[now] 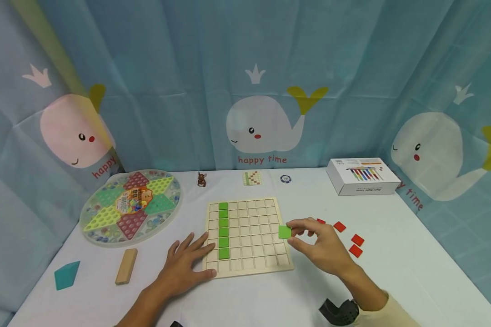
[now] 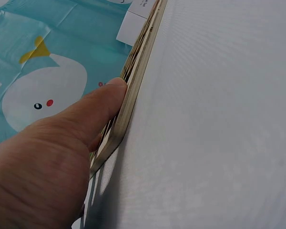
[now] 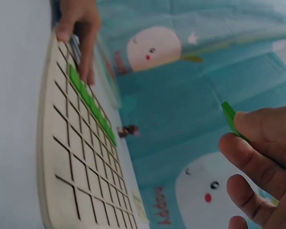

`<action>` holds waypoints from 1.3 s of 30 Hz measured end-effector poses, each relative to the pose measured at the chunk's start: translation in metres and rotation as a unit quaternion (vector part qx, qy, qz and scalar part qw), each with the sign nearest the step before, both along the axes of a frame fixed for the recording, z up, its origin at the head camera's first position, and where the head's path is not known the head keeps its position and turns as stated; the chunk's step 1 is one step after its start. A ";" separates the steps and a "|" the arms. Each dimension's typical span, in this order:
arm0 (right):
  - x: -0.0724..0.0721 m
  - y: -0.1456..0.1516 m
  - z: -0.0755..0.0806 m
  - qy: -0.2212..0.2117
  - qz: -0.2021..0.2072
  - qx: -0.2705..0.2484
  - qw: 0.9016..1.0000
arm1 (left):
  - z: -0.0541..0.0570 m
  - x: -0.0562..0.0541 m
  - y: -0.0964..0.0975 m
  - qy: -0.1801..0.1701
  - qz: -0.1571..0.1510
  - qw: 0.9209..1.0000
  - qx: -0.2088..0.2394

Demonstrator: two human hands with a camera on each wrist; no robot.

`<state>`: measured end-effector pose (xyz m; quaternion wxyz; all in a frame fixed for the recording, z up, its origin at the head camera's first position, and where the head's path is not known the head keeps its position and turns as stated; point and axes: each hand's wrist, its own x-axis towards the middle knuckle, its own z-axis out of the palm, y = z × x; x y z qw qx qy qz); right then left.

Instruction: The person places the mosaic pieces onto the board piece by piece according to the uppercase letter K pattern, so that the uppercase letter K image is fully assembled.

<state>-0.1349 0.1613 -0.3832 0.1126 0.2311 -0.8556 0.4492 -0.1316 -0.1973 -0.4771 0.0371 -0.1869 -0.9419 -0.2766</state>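
A wooden grid board [image 1: 253, 236] lies on the white table, with a column of green square tiles [image 1: 223, 231] set in its second column from the left. My left hand [image 1: 186, 261] rests on the board's lower left edge, fingers spread; in the left wrist view its thumb [image 2: 97, 102] lies along the rim. Above the board's right edge, my right hand [image 1: 321, 245] pinches one green square tile [image 1: 284, 232] between thumb and fingers. The right wrist view shows that tile [image 3: 229, 117] nearly edge-on, held clear of the board.
Several red tiles [image 1: 356, 250] lie right of the board. A round Chinese checkers board [image 1: 131, 206], a wooden block [image 1: 126, 266] and a teal piece [image 1: 67, 275] are at left. Along the back stand a small brown figurine [image 1: 202, 180], a patterned card [image 1: 252, 178], a chip [image 1: 285, 179] and a white box [image 1: 363, 176].
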 end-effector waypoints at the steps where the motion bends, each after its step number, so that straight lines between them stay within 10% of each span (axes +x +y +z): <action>1: 0.000 -0.005 -0.002 -0.002 0.006 0.001 1.000 | 0.000 0.000 0.000 0.000 0.000 1.000 0.000; 39: -0.015 -0.116 -0.059 -0.094 0.144 0.090 0.981 | 0.000 0.000 -0.001 0.013 -0.003 1.000 -0.003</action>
